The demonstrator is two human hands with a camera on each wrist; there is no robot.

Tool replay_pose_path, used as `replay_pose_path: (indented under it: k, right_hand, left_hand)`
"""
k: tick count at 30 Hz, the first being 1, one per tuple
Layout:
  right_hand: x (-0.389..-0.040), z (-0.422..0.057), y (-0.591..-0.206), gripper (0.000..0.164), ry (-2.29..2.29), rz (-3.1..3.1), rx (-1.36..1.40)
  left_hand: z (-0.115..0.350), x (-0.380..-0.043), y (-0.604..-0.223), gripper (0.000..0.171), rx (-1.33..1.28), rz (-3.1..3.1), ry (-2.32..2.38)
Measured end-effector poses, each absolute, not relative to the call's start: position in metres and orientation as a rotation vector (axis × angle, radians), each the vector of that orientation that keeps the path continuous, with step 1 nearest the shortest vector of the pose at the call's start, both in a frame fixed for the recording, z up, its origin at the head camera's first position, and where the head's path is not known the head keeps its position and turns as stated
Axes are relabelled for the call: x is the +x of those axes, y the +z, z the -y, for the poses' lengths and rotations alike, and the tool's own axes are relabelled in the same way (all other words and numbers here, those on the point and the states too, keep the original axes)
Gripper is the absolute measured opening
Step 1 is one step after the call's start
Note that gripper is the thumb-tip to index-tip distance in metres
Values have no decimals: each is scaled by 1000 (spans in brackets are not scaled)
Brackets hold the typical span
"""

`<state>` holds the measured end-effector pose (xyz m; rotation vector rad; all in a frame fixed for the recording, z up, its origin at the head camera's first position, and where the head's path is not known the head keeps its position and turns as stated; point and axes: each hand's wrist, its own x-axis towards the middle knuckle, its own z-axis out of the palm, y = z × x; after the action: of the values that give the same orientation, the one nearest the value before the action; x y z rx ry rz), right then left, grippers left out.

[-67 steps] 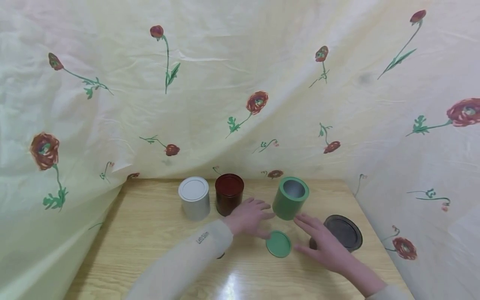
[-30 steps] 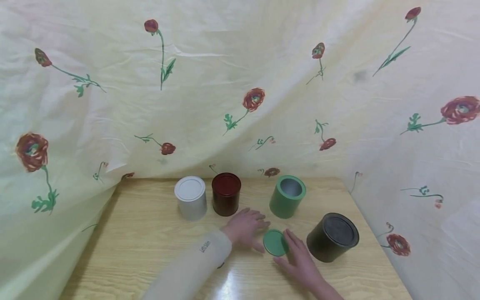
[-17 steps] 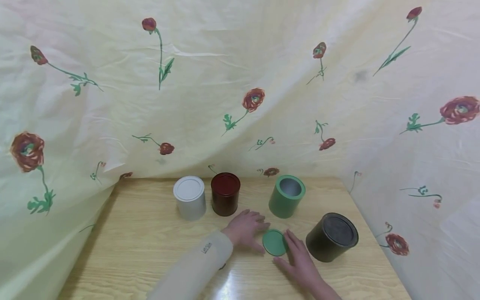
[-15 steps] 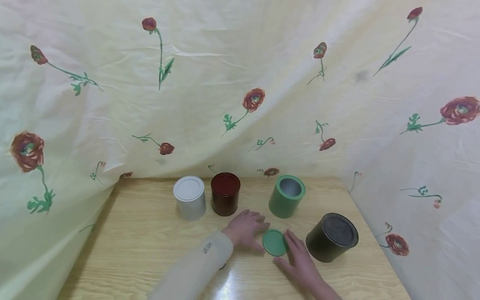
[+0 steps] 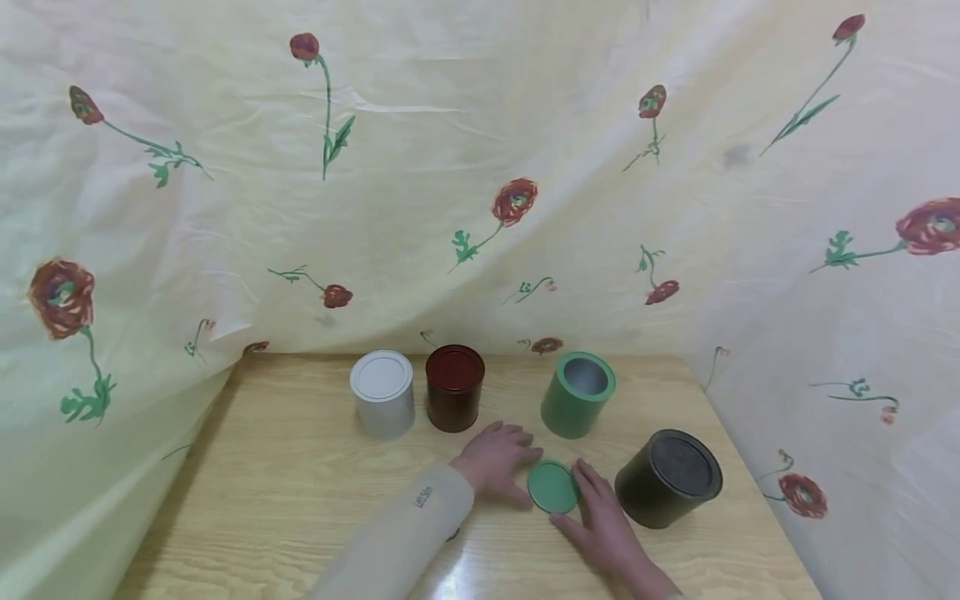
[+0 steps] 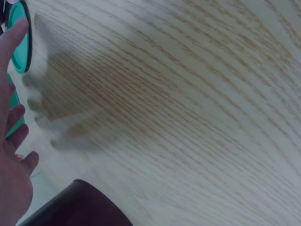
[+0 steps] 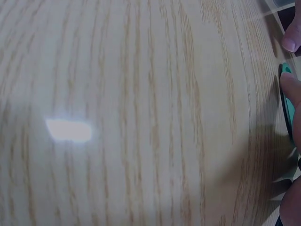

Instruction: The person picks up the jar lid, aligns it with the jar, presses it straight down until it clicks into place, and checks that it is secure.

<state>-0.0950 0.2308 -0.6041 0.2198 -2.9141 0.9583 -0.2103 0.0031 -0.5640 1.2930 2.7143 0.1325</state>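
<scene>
A round green lid point(image 5: 552, 487) lies on the table between my two hands. My left hand point(image 5: 497, 463) is to its left, fingers spread, thumb close by the lid's left edge. On the lid's right side is my right hand point(image 5: 604, 522), with extended fingers at the rim and thumb near the lower edge. In the right wrist view, the thumb appears to touch the lid point(image 7: 289, 106); most of that hand is out of frame. Behind the lid stands an open-topped green can point(image 5: 572, 408) with a grey inside.
A white can point(image 5: 386, 408) and a dark red can point(image 5: 452, 404) stand at the back, both lidded. A black lidded can point(image 5: 651, 492) is right of my right hand. Flower-patterned cloth point(image 5: 420, 208) hangs around the wooden table point(image 5: 255, 467).
Since the oldest frame, my right hand has moved left and nearer to me, from by the green can to the lid's edge. Over the last second both hands stay almost still.
</scene>
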Motion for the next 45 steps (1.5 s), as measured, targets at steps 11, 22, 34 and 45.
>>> replay_pose_path:
  k: [11,22,34,45]
  right_hand:
    - [-96,-234,-608,87,926,2909,211]
    - [-97,-233,-603,80,985,2944,176]
    - [-98,-232,-600,78,1052,2909,221]
    - [-100,-234,-601,79,1078,2884,262]
  left_hand:
    - [-7,-209,-575,83,1275,-2755,81]
    - [-8,-205,-578,77,1258,-2770,124]
    - [-2,-203,-587,74,1306,-2817,211]
    - [4,-200,-586,75,1353,-2833,226]
